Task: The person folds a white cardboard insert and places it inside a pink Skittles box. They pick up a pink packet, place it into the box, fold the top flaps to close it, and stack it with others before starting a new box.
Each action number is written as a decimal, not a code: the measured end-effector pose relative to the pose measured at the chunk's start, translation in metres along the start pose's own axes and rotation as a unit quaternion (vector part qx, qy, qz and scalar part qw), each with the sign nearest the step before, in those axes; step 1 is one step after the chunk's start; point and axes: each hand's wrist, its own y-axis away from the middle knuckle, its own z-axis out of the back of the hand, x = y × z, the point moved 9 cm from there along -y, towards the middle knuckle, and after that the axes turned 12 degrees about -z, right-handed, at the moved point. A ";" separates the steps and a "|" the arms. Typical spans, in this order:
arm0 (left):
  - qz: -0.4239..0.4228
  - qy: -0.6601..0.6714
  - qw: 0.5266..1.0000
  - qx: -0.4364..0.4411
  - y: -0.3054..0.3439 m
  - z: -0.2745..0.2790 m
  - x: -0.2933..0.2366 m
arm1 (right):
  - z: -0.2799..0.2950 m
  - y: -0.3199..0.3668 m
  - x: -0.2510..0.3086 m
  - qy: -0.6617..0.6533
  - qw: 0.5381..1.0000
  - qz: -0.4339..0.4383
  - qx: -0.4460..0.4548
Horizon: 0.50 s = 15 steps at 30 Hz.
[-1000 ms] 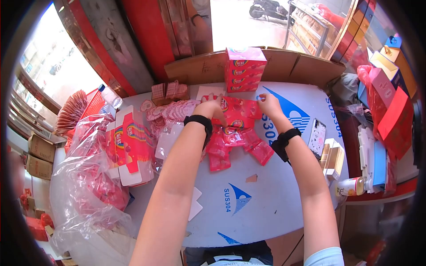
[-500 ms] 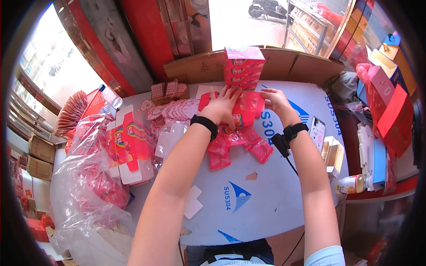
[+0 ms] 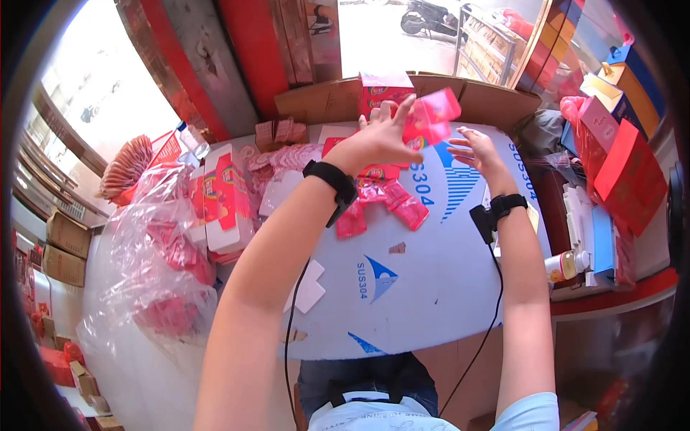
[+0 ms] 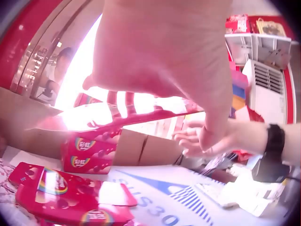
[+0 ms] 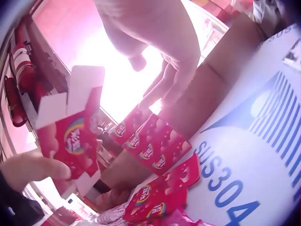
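Note:
My left hand (image 3: 381, 140) holds a pink folding carton (image 3: 433, 118) up off the table, thumb on one side and fingers on the other, as the right wrist view shows. White flaps stick out from this carton (image 5: 73, 141). My right hand (image 3: 480, 152) is raised to its right, fingers loosely extended, holding nothing. Flattened pink cartons (image 4: 70, 193) lie on the table below. Behind them stands a stack of pink boxes (image 5: 157, 143). Shiny pink packets (image 3: 406, 205) lie nearer the body.
On the left are an open pink box (image 3: 226, 194), a clear plastic bag (image 3: 154, 251), round pink pieces (image 3: 287, 165) and a bottle (image 3: 192, 140). A cardboard strip (image 3: 496, 108) borders the back. A jar (image 3: 566, 266) stands at the right; white card (image 3: 307, 287) lies near my left forearm.
My left hand has lifted a carton from the pile, up and to the right. My right hand has moved right, away from the pile. The head view has shifted slightly.

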 end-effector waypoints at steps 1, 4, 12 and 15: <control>0.027 0.086 0.996 -0.029 0.001 0.008 -0.004 | 0.018 0.005 -0.004 0.038 0.999 -0.005 -0.028; 0.045 0.433 0.887 -0.155 0.024 0.031 -0.022 | 0.060 0.020 -0.023 0.170 0.981 -0.015 -0.092; 0.121 0.748 0.588 -0.283 0.191 0.016 -0.032 | 0.104 0.006 -0.097 0.582 0.775 -0.030 -0.246; 0.171 0.777 0.558 -0.236 0.235 -0.010 -0.027 | 0.117 -0.015 -0.113 0.581 0.763 -0.057 -0.278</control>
